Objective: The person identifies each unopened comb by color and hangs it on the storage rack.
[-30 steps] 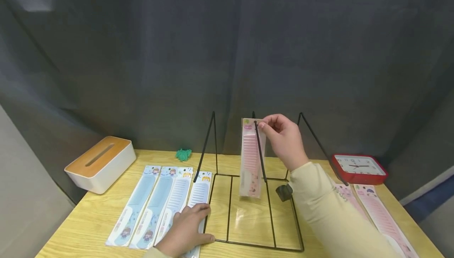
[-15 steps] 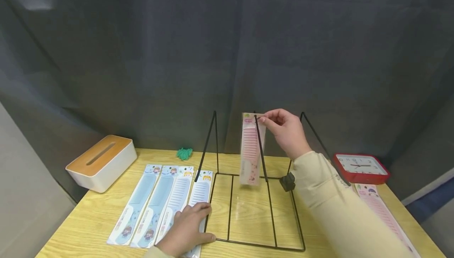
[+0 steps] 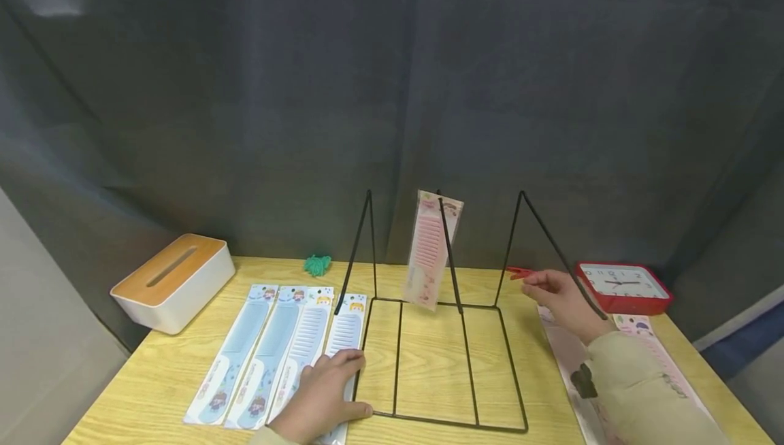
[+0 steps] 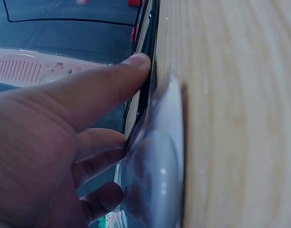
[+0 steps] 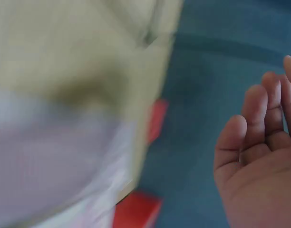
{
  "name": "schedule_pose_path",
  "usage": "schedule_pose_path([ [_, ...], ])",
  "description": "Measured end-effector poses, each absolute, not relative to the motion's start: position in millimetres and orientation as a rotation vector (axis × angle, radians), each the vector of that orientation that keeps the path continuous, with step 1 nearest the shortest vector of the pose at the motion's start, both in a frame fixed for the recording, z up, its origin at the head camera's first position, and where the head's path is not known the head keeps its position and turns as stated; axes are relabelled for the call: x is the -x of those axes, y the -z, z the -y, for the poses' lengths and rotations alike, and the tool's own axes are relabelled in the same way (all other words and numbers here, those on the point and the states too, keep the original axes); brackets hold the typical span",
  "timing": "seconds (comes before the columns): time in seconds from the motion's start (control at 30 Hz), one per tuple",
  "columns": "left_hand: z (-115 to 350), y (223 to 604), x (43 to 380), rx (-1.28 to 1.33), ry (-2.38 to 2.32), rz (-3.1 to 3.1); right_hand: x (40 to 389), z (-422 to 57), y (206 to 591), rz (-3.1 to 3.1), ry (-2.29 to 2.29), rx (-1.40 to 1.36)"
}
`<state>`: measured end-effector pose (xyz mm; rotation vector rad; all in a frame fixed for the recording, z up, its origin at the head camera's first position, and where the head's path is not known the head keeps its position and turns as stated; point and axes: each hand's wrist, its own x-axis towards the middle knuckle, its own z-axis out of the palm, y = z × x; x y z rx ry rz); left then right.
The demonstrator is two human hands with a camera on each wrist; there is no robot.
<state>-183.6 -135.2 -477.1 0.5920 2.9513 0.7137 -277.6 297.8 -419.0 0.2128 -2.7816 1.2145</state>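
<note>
A pink comb in a clear packet hangs slightly tilted on the middle prong of a black wire rack. My left hand rests at the rack's left side, thumb and fingertips against the base wire. Beneath that hand lies a blue packaged comb, partly covered by it. My right hand, holding nothing, is by the rack's right prong, over two pink packaged combs that the sleeve partly hides. In the right wrist view the right hand's fingers are loosely extended.
Several blue packaged combs lie in a row on the left. Behind them are a white tissue box with a wooden lid and a green yarn bundle. A red clock stands at right; a small red item lies near my right fingertips.
My right hand has let go of the pink comb and moved right and down toward the pink packets. The comb now hangs tilted by itself. My left hand has stayed put.
</note>
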Motion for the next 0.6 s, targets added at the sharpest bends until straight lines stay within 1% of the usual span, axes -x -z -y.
schedule_pose_path([
  [0.13,135.3,477.4,183.0,-0.585,-0.718,-2.937,277.2,-338.4,442.0,2.917,-1.152,-0.018],
  [0.27,135.3,477.8,183.6,-0.579,-0.716,-2.935,281.6,-363.8,458.6,2.997,-1.139,0.098],
  [0.4,135.5,479.5,185.3,-0.567,-0.724,-2.924,288.6,-373.5,469.7,3.076,-1.086,0.09],
  [0.6,135.8,479.6,184.7,-0.569,-0.729,-2.938,294.7,-373.5,476.2,3.169,-0.87,0.042],
])
